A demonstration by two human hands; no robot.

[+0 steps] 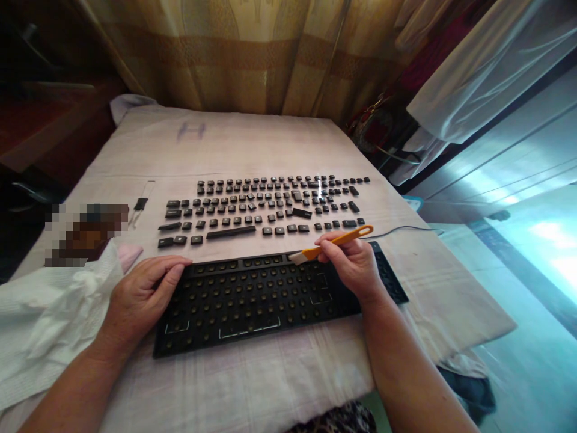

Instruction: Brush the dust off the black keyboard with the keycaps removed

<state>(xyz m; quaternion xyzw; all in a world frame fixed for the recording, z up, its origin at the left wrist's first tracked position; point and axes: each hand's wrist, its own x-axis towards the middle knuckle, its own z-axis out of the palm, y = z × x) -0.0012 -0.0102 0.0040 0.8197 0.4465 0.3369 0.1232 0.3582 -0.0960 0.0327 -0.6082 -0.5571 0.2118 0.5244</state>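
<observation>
A black keyboard base point(252, 300) with its keycaps removed lies on the cloth-covered table in front of me. My left hand point(144, 294) grips its left end, thumb on top and fingers curled round the edge. My right hand point(351, 261) is closed on an orange-handled brush point(336, 242), whose pale bristles touch the keyboard's upper edge near the middle. Several loose black keycaps point(265, 204) are laid out in rows on the cloth behind the keyboard.
A white cloth point(49, 325) is bunched at the left beside my left wrist. A small keycap puller point(140, 204) lies left of the keycaps. The keyboard's cable point(406, 228) trails off the table's right edge. Curtains hang behind the table.
</observation>
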